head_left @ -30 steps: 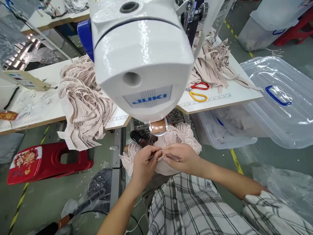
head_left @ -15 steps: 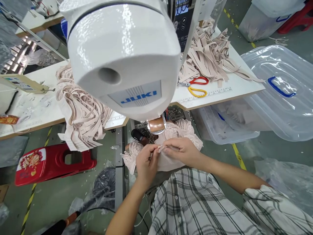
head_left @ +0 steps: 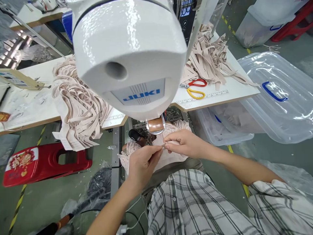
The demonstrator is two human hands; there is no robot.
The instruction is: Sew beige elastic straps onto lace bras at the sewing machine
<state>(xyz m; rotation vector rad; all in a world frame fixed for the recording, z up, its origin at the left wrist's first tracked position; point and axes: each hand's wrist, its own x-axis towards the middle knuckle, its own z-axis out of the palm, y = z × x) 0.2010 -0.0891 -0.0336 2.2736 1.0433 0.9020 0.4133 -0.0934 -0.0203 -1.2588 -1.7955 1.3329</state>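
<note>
A pale pink lace garment (head_left: 171,156) lies in my lap below the white sewing machine head (head_left: 129,55). My left hand (head_left: 143,163) is closed, pinching a thin beige strip at the garment's edge. My right hand (head_left: 184,143) is closed too, pinching the same strip from the other side, fingertips almost touching the left hand's. Both hands sit just under the machine's copper-coloured part (head_left: 155,125).
Heaps of beige elastic strips lie on the white table at the left (head_left: 80,107) and at the right (head_left: 207,58). Red and yellow scissors (head_left: 195,88) rest near the table edge. Clear plastic bins (head_left: 274,98) stand at the right, a red stool (head_left: 44,163) at the left.
Both hands have risen slightly toward the machine, and the pinch on the strip has tightened with the fingertips closer together. The camera view shifted a little.
</note>
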